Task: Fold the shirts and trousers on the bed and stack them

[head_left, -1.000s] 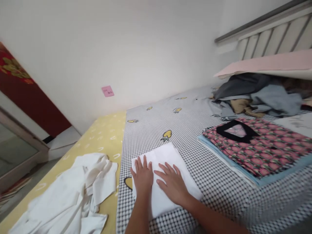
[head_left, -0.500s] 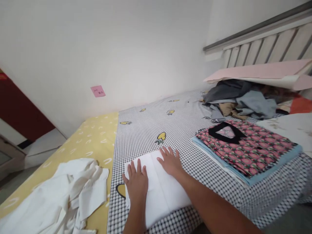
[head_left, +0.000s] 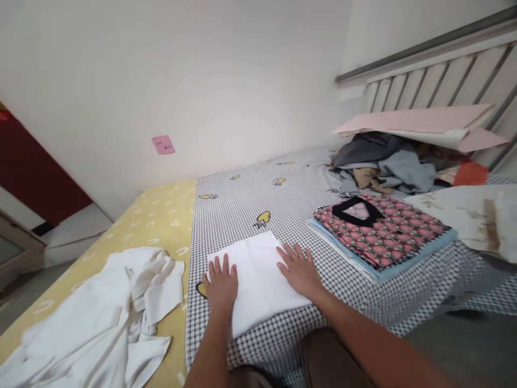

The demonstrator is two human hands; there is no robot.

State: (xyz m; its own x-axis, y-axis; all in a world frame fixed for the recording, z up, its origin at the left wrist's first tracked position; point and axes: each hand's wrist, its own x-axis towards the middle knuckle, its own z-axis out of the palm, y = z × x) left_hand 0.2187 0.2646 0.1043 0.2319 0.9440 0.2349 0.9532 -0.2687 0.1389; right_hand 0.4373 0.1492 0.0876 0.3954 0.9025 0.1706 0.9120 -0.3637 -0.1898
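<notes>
A folded white cloth [head_left: 254,269] lies flat on the black-and-white checked bed sheet [head_left: 299,210] near the bed's front edge. My left hand [head_left: 221,285] rests flat on the cloth's left edge, fingers stretched out and together. My right hand [head_left: 299,268] lies flat at the cloth's right edge, fingers spread, partly on the checked sheet. Neither hand holds anything.
A crumpled white garment [head_left: 105,312] lies on the yellow sheet [head_left: 161,215] to the left. A folded stack topped by a pink patterned garment [head_left: 383,229] sits to the right. Behind it are a heap of grey clothes [head_left: 388,159], pink boards [head_left: 420,121] and the headboard [head_left: 444,75].
My right hand slid from the cloth's middle out to its right edge. My left hand stayed on the left edge. The view shifted back and to the right.
</notes>
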